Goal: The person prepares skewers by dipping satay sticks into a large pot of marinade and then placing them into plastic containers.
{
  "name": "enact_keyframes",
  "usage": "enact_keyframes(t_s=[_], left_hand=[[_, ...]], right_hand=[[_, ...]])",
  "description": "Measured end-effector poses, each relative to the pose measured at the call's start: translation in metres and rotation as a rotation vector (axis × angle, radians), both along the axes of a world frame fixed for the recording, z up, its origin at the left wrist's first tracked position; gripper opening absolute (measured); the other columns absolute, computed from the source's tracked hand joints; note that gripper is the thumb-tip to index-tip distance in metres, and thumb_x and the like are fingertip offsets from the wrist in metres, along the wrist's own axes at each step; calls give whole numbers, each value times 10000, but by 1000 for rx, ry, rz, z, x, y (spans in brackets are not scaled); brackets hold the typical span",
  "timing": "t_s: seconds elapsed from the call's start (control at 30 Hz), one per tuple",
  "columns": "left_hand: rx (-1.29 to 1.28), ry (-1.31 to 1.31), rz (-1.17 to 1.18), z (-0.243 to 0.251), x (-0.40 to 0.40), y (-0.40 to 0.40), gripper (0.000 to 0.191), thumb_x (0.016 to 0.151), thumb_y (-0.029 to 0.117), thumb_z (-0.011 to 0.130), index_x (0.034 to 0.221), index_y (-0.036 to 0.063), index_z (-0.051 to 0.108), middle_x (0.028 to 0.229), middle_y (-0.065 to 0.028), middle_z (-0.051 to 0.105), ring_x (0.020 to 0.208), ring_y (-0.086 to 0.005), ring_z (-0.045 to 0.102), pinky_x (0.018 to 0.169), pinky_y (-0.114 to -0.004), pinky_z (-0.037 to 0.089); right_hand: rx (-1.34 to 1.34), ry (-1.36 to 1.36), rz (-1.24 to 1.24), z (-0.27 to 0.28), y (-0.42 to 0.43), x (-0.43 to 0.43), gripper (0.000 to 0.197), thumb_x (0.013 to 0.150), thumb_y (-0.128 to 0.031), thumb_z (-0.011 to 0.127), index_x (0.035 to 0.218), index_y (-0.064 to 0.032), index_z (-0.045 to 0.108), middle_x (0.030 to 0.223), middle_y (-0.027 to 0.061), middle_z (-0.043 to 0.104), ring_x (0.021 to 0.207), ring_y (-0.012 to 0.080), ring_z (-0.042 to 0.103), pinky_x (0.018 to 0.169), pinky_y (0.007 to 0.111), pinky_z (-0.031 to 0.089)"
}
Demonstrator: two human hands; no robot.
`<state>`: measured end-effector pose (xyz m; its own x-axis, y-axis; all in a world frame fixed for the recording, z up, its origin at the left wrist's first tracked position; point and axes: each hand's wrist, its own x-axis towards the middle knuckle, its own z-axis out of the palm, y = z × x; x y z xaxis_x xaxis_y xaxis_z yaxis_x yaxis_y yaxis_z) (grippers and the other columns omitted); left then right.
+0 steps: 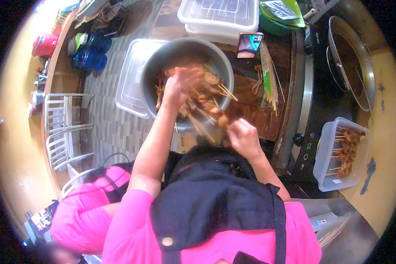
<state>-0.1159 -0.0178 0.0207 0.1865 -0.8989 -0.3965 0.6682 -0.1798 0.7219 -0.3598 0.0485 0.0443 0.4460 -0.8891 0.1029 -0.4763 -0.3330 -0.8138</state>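
Observation:
A large grey metal basin [231, 71] stands before me, with several browned food skewers [204, 77] heaped inside. My left hand [181, 84] reaches over the heap with its fingers stretched out; it is blurred, and I see nothing gripped in it. At the basin's near right rim, my right hand [246, 135] is closed on a food skewer [214, 110]. Brown pieces and a round one [222, 120] show on that skewer, just beyond my fingers. Bare stick ends of other skewers jut toward me over the near rim.
A clear lid [128, 82] lies left of the basin, and plastic tubs [217, 16] stand behind it. To the right are a propped phone [249, 45], bamboo sticks [271, 89], a wok [351, 62] and a tub of skewers [326, 158]. Another person in pink [81, 214] is at lower left.

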Motion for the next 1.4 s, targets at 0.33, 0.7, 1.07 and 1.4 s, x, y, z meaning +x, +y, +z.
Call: enact_keyframes(t_s=[0.33,0.7,1.07,1.4], left_hand=[[-27,82,-28,-7,4,-2,294,911,310,375,969,44,486,1115,-226,501,1024,-352,504,891,-458,404],[-59,160,56,2,3,-9,358,905,393,336,1037,87,465,1097,-166,525,1017,-303,509,904,-436,405],[-49,19,46,7,3,-8,335,935,303,298,941,36,501,1029,-190,555,955,-314,542,867,-469,429],[33,-21,78,-1,7,-10,248,926,266,351,970,43,451,1021,-193,542,897,-290,557,819,-442,467]], right_hand=[[-24,-14,5,-3,-6,4,67,711,-23,578,687,0,521,683,141,527,636,328,537,567,379,446],[-31,0,9,-9,-12,5,58,696,-64,584,732,-41,545,729,128,534,656,317,551,570,393,464],[-43,28,54,-1,-22,3,57,701,-68,585,712,-40,537,722,130,525,635,328,546,555,398,460],[-49,2,54,-4,-25,5,68,700,-42,585,706,-21,520,697,137,513,631,331,534,542,392,445]])
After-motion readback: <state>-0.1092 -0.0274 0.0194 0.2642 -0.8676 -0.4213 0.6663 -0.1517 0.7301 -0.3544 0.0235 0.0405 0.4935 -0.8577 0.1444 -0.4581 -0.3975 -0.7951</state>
